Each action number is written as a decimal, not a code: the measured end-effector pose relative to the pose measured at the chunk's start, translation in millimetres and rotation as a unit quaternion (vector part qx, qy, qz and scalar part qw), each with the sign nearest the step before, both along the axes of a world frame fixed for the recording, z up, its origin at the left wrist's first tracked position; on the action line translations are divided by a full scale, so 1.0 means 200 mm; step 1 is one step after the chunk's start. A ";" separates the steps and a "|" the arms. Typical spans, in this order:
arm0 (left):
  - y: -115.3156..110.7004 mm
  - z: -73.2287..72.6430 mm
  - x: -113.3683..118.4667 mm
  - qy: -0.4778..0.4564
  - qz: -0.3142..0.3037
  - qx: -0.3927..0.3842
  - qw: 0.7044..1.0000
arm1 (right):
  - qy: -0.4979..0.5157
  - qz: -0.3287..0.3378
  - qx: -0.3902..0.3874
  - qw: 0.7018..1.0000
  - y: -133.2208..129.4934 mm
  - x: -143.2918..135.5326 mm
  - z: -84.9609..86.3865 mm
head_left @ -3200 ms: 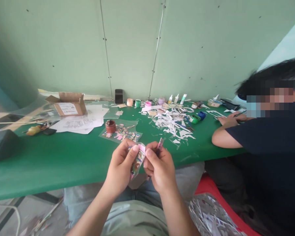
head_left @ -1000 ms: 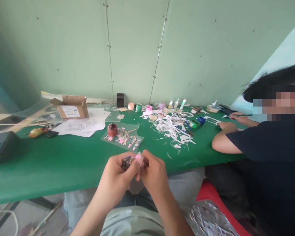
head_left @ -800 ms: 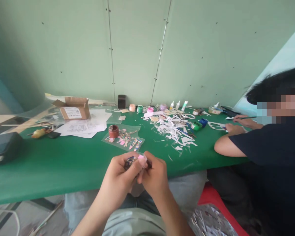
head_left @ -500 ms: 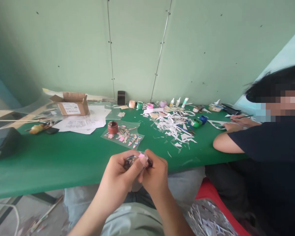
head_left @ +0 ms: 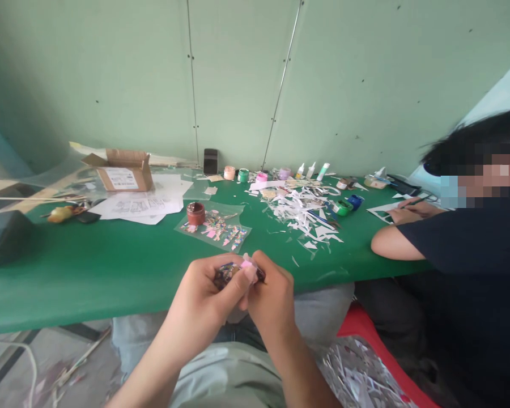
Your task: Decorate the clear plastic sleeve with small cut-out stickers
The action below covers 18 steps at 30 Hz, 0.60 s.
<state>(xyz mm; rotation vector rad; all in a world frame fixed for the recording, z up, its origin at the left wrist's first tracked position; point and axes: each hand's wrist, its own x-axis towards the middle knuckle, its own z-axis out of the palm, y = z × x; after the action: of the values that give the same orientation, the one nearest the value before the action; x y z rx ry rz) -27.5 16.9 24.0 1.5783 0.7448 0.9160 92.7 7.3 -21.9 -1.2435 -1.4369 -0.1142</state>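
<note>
Close together above the table's front edge, my left hand [head_left: 206, 292] and my right hand [head_left: 275, 289] are both closed on a small multicoloured speckled piece [head_left: 224, 274]. Its kind is hard to make out, since my fingers cover most of it. A pink bit [head_left: 246, 264] shows by my left thumb tip, and a dark part pokes out near my right fingers. Beyond my hands lies a clear plastic sheet [head_left: 232, 214] bearing speckled and pink strips [head_left: 238, 235]. On its left part stands a reddish-brown jar [head_left: 196, 214].
White paper scraps [head_left: 297, 209] are heaped right of the sheet, with paint jars [head_left: 243, 175] and small bottles [head_left: 311, 170] behind. At left are printed papers [head_left: 140, 204] and a cardboard box [head_left: 125, 175]. A co-worker [head_left: 471, 243] sits on the right, writing tool in hand.
The view has tilted down slightly. My hands stay closed around the speckled piece, with only a slight shift of the fingers. The co-worker's hands have moved a little.
</note>
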 end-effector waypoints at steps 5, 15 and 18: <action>0.00 0.01 -0.03 0.038 -0.003 0.016 0.999 | -0.042 0.013 0.007 0.999 -0.01 0.03 0.01; -0.01 0.01 -0.02 0.006 -0.015 -0.077 0.997 | -0.036 -0.001 0.027 0.999 -0.01 0.00 0.00; 0.00 0.00 -0.03 0.025 -0.009 -0.021 0.999 | -0.044 -0.004 0.015 0.999 -0.02 0.01 0.01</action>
<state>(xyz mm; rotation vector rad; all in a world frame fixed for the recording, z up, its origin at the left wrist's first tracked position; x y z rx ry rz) -34.0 16.9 24.6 1.5729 0.7797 0.8452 93.9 4.2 -20.7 -1.2332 -1.5002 -0.1964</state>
